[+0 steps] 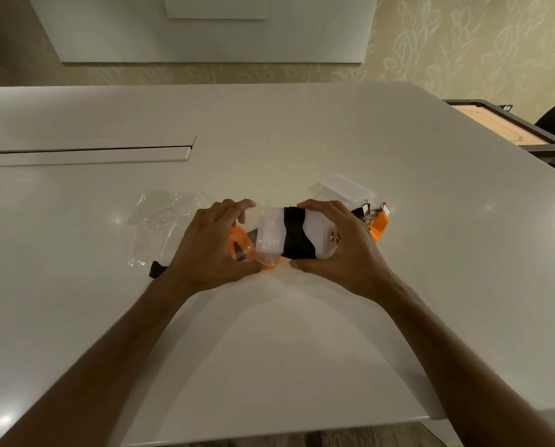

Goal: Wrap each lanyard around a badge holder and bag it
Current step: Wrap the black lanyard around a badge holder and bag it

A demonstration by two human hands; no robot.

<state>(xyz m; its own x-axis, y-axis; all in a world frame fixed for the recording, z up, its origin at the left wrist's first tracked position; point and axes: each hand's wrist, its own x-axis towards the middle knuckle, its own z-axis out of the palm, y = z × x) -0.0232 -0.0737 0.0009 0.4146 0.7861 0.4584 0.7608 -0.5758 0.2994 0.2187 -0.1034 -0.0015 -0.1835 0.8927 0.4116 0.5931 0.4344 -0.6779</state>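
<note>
Badge holder, black lanyard wrapped round it, gripped by right hand; left hand fingers pinch clear bag. Spare bags left of holder, orange lanyards right, on worktop.

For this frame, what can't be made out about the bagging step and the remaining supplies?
- Head view: whether the badge holder wrapped in the black lanyard is inside the clear bag yet; the left hand covers the bag's mouth.
- Orange lanyards: count unclear, hidden behind the right hand.
- Spare bags: transparent, count unreadable.
</note>
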